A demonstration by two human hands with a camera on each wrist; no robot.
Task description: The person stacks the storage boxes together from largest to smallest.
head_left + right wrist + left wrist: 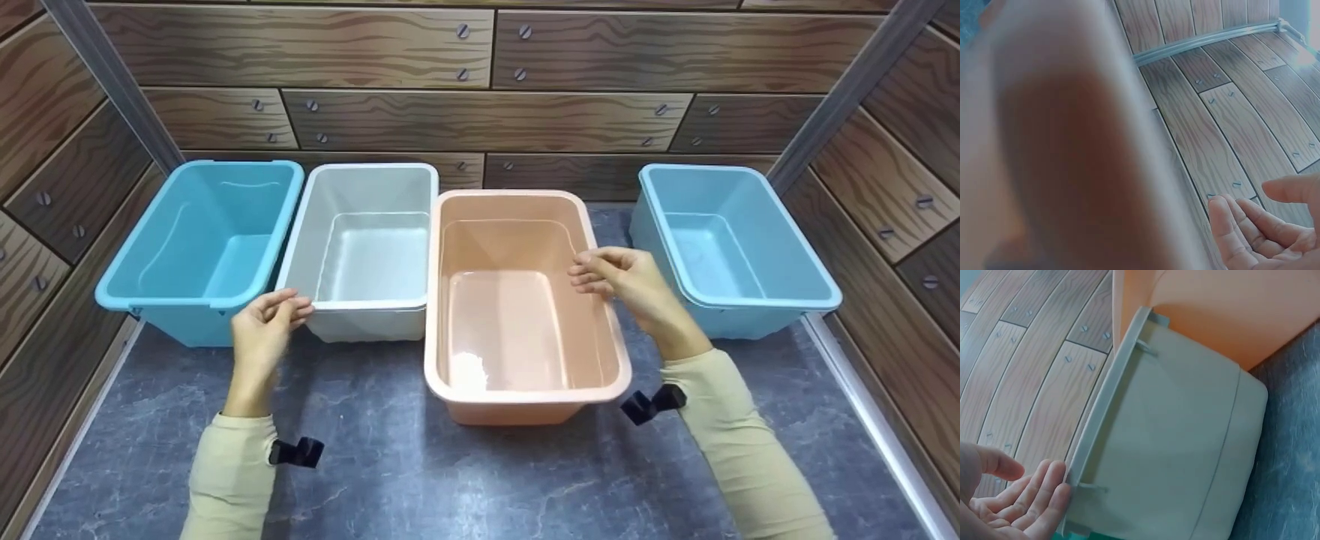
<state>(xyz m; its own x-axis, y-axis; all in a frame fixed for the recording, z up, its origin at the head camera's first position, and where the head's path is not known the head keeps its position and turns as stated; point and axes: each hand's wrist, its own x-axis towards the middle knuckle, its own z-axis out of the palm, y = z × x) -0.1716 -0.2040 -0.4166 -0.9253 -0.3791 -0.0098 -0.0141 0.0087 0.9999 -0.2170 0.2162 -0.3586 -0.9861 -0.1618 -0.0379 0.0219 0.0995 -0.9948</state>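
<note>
My left hand (264,324) is at the near left corner of a pale grey plastic bin (371,321). In the left wrist view its fingertips meet or nearly meet the bin's rim, and the thumb stands apart with nothing held. Over the right rim of a peach-orange bin (525,396) hovers my right hand (634,289), fingers loosely bent and thumb separate in the right wrist view. Whether it touches that rim cannot be told. No contents are visible in either bin.
A teal bin (169,304) stands at the left, close beside the grey one. Farther right is a light blue bin (757,307), with a gap between it and the orange bin. Wood-patterned walls (390,49) enclose the dark marbled surface (360,465).
</note>
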